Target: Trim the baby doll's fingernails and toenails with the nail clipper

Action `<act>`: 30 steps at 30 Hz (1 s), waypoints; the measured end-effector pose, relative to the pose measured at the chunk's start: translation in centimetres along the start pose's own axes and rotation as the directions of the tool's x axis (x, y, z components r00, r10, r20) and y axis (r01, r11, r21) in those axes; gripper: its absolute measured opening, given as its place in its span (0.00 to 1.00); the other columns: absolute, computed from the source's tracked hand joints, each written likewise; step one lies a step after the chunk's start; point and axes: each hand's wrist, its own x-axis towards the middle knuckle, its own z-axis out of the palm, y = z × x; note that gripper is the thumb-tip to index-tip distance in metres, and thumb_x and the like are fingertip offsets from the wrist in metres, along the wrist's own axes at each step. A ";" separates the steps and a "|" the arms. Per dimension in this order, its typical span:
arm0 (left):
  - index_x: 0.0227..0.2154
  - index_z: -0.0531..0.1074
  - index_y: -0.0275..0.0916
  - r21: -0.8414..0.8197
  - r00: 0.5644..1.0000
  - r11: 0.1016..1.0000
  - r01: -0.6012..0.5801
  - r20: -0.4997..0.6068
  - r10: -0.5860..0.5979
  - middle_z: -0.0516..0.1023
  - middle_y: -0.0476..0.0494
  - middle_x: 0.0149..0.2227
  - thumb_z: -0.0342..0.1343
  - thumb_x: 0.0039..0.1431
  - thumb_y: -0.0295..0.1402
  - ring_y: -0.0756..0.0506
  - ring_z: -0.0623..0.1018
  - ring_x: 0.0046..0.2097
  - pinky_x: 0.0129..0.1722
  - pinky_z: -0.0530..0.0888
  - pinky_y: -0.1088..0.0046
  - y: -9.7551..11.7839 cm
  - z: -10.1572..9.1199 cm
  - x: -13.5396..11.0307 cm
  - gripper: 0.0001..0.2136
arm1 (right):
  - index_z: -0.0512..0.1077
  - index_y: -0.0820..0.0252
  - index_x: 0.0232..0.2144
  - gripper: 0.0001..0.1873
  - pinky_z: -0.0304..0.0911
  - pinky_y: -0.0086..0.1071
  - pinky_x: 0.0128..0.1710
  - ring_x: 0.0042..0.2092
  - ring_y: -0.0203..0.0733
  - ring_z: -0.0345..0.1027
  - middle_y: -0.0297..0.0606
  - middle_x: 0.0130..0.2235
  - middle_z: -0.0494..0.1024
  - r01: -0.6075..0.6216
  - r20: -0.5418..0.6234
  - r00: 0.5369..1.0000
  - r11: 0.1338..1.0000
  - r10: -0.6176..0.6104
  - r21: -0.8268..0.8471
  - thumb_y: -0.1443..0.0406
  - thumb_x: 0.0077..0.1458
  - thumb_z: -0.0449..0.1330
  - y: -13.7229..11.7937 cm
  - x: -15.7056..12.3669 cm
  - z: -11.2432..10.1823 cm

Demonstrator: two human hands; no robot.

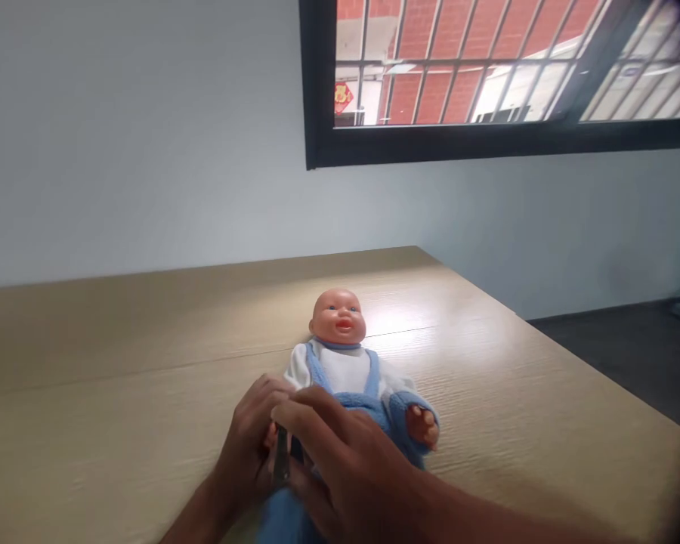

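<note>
A baby doll point(340, 363) in a white top and blue dungarees lies on its back on the wooden table point(119, 363), head away from me. My left hand point(246, 446) is closed around the doll's arm on the left side of the picture; the doll's small hand there is mostly hidden. My right hand point(345, 468) reaches across the doll's lower body, its fingers curled and pinched on a thin dark tool point(282, 457) held between my two hands. The doll's other hand point(423, 425) lies free beside my right wrist.
The table's right edge point(601, 378) runs diagonally, with dark floor point(629, 355) beyond it. A pale wall point(147, 136) stands behind the table, and a black-framed barred window point(487, 75) is at the upper right.
</note>
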 end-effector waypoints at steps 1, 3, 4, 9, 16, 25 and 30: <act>0.38 0.67 0.42 0.037 0.999 0.999 0.030 0.038 -0.031 0.71 0.43 0.36 0.47 0.68 0.35 0.40 0.72 0.37 0.34 0.72 0.63 0.2 -0.4 0.1 0.05 | 0.65 0.61 0.51 0.16 0.72 0.29 0.35 0.40 0.38 0.77 0.40 0.48 0.78 0.002 -0.043 0.999 1.000 -0.002 0.005 0.73 0.62 0.52 -0.2 -0.6 -0.1; 0.33 0.65 0.40 0.116 0.981 0.991 0.061 0.175 -0.081 0.72 0.41 0.38 0.46 0.68 0.36 0.40 0.72 0.39 0.36 0.71 0.63 0.6 -1.5 0.2 0.08 | 0.64 0.60 0.53 0.13 0.70 0.27 0.32 0.37 0.36 0.78 0.36 0.44 0.81 0.041 -0.120 0.992 0.999 -0.040 0.005 0.69 0.66 0.52 -0.5 -2.0 -0.4; 0.33 0.64 0.40 0.144 0.961 0.988 0.052 0.263 -0.089 0.72 0.39 0.39 0.45 0.68 0.36 0.40 0.72 0.41 0.38 0.71 0.63 0.8 -2.0 0.2 0.09 | 0.63 0.60 0.54 0.13 0.69 0.26 0.30 0.34 0.35 0.78 0.35 0.42 0.82 0.066 -0.157 0.986 0.998 -0.063 0.012 0.66 0.69 0.52 -0.5 -2.8 -0.6; 0.31 0.63 0.39 0.322 0.852 0.947 0.005 0.494 -0.173 0.72 0.39 0.36 0.42 0.68 0.37 0.40 0.70 0.38 0.38 0.70 0.61 2.5 -3.7 2.1 0.12 | 0.66 0.57 0.54 0.15 0.72 0.27 0.35 0.29 0.35 0.77 0.33 0.33 0.82 0.016 -0.319 0.948 0.998 0.004 0.060 0.56 0.71 0.55 0.6 -6.7 -3.1; 0.49 0.71 0.42 0.453 0.795 0.883 0.124 0.488 -0.361 0.76 0.39 0.49 0.47 0.70 0.37 0.36 0.75 0.49 0.51 0.74 0.51 7.7 0.5 8.4 0.11 | 0.63 0.54 0.55 0.22 0.74 0.25 0.34 0.31 0.31 0.76 0.34 0.44 0.80 -0.114 -0.611 0.759 0.970 0.225 0.215 0.69 0.61 0.64 5.1 -9.4 -4.8; 0.58 0.66 0.50 0.210 0.701 0.954 0.213 0.647 -0.299 0.72 0.48 0.60 0.43 0.75 0.36 0.41 0.70 0.60 0.63 0.66 0.53 6.7 5.0 10.6 0.14 | 0.62 0.59 0.59 0.22 0.74 0.26 0.50 0.48 0.36 0.78 0.39 0.47 0.79 -0.144 -0.552 0.821 0.988 0.146 0.046 0.65 0.65 0.60 5.8 -10.3 -4.9; 0.50 0.69 0.44 0.274 0.723 0.952 0.138 0.629 -0.286 0.76 0.47 0.53 0.43 0.75 0.32 0.40 0.72 0.54 0.56 0.65 0.51 5.6 5.6 9.7 0.11 | 0.64 0.65 0.57 0.19 0.64 0.27 0.63 0.56 0.37 0.74 0.42 0.49 0.80 -0.137 -0.425 0.905 0.963 0.027 -0.230 0.71 0.64 0.58 4.6 -10.2 -5.5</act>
